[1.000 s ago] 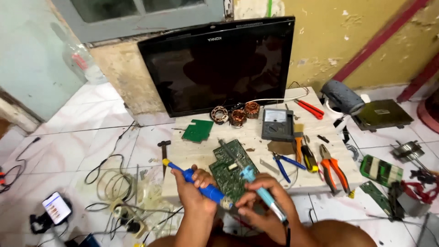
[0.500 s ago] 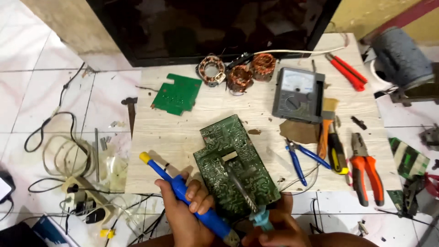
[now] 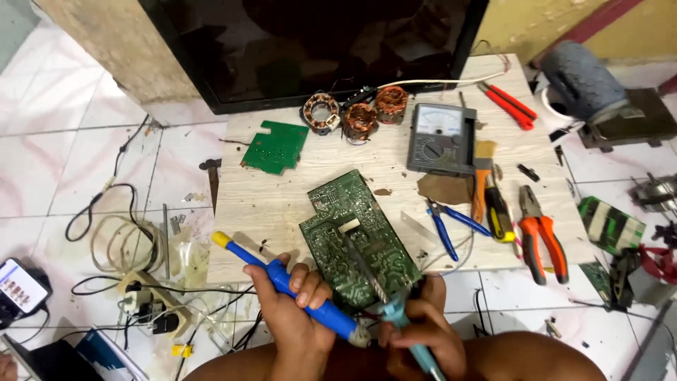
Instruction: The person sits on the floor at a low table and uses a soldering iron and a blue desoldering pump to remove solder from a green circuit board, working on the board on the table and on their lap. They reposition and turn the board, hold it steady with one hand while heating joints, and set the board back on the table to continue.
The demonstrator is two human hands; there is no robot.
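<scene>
My left hand (image 3: 293,310) grips a blue tool with a yellow end (image 3: 282,279), probably a desoldering pump, slanting up to the left. My right hand (image 3: 416,331) holds a teal-handled soldering iron (image 3: 381,289), its metal shaft lying over a green circuit board (image 3: 356,236). The board rests tilted on a pale wooden board (image 3: 275,204) set on the floor. Both hands meet at the circuit board's near edge.
On the wooden board lie a smaller green circuit board (image 3: 275,146), copper motor windings (image 3: 356,116), a grey analog multimeter (image 3: 441,137), blue pliers (image 3: 444,226), orange pliers (image 3: 539,236), a screwdriver (image 3: 493,204) and red cutters (image 3: 511,106). A dark screen (image 3: 317,42) stands behind. Cables and a phone (image 3: 21,286) lie left.
The camera has tilted down and closer to the work. The soldering iron's shaft now lies across the circuit board, and my hands have drawn together at its near edge.
</scene>
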